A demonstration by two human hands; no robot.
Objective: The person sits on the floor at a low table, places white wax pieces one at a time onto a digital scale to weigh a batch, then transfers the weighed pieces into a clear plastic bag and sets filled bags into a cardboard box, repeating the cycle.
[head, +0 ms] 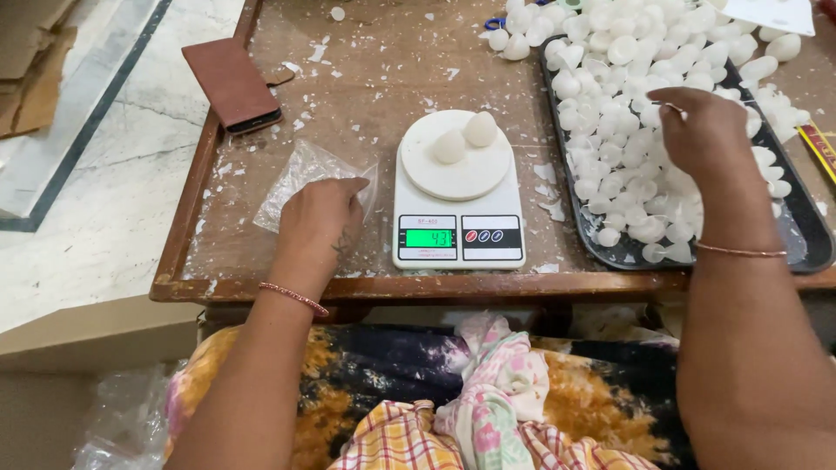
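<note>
The dark tray (803,252) runs off the frame's top and right edges, and the right hand (704,132), seen from behind, hides its fingertips among the heaped white shell-shaped pieces (627,104); its grip cannot be made out. The left hand (320,219) presses, fingers curled, on a clear plastic bag (296,178) beside the white kitchen scale (459,202), where two white pieces (466,137) sit.

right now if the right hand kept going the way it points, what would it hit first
The right hand points away from the person, over the dark tray. It would probably meet the heaped white shell-like pieces just beyond its fingers first, though its height above them is unclear.
</note>
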